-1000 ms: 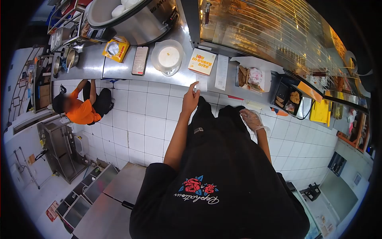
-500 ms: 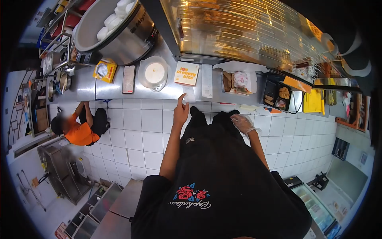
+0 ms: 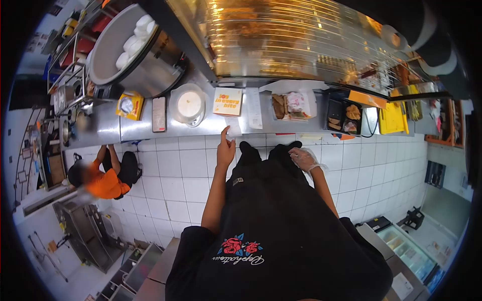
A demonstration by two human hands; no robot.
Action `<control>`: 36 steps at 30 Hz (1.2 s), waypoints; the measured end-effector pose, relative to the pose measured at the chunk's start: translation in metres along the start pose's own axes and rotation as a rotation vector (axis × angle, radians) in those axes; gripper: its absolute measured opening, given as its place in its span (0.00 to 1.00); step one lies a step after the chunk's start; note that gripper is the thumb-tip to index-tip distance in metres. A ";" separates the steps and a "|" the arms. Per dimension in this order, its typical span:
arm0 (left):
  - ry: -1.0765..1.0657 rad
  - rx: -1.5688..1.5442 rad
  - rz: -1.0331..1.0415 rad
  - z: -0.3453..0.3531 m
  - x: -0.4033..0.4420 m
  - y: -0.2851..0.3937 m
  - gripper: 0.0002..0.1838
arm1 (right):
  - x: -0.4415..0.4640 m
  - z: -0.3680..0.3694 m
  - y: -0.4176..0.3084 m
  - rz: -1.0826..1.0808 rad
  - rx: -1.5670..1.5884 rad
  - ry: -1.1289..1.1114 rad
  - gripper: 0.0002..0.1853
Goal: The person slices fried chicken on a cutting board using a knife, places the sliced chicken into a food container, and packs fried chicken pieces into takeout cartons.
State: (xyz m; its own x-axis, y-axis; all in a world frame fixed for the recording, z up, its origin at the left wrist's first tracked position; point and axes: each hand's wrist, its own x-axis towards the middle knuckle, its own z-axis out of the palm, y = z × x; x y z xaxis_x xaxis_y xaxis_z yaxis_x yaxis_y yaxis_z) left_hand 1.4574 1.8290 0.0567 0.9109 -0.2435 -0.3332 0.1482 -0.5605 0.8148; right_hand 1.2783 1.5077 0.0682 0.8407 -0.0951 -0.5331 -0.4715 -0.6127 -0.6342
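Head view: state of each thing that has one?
Left hand, bare, fingertips at paper slip
Right hand, gloved, nothing visibly held
Cooker, open, white bundles inside
Phone, screen lit
Printed box, closed
White carton, open, food inside
Black tray, open, filled
Display cabinet, lit
Round container, lid unclear

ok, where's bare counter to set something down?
Widest: bare steel between the pans and the yellow box. Slimmer: the strip between yellow box and phone. Crowded: white lettered box, long slip, open food box and black tray, with narrow gaps; the left hand and small slip take up the edge by the white box.
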 end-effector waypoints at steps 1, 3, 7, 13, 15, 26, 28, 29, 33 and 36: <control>-0.001 0.010 -0.010 0.000 0.000 0.002 0.36 | -0.001 -0.001 -0.001 0.001 0.009 0.017 0.15; 0.011 0.035 0.016 0.000 -0.003 0.005 0.35 | -0.007 -0.003 -0.002 0.064 0.070 0.033 0.14; 0.022 0.142 0.074 0.013 -0.007 0.025 0.30 | -0.036 -0.009 0.001 0.247 0.207 0.061 0.14; -0.044 -0.081 0.367 0.106 0.026 0.080 0.28 | -0.110 0.008 0.077 0.276 0.123 0.339 0.15; -0.140 -0.062 0.174 0.134 0.050 0.089 0.29 | -0.135 0.003 0.093 0.458 0.264 0.347 0.15; -0.124 -0.139 0.263 0.191 0.092 0.080 0.27 | -0.220 -0.002 0.273 0.442 0.348 0.457 0.17; 0.020 -0.241 0.189 0.197 0.067 0.093 0.26 | -0.240 -0.019 0.281 0.452 0.485 0.503 0.17; 0.086 -0.278 0.148 0.195 0.049 0.096 0.25 | -0.244 -0.022 0.293 0.404 0.447 0.520 0.17; 0.251 -0.221 0.147 0.212 -0.006 0.073 0.21 | -0.251 -0.052 0.309 0.433 0.342 0.388 0.11; 0.089 -0.466 -0.135 0.221 -0.060 0.078 0.18 | -0.227 -0.072 0.300 0.435 0.275 0.305 0.12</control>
State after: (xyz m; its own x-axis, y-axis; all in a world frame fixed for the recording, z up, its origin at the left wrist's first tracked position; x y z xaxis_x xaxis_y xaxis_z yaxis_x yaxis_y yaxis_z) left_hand 1.3293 1.6251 0.0360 0.8977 -0.1134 -0.4258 0.4058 -0.1636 0.8992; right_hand 0.9654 1.2891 0.0388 0.5746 -0.5374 -0.6172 -0.8069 -0.2456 -0.5373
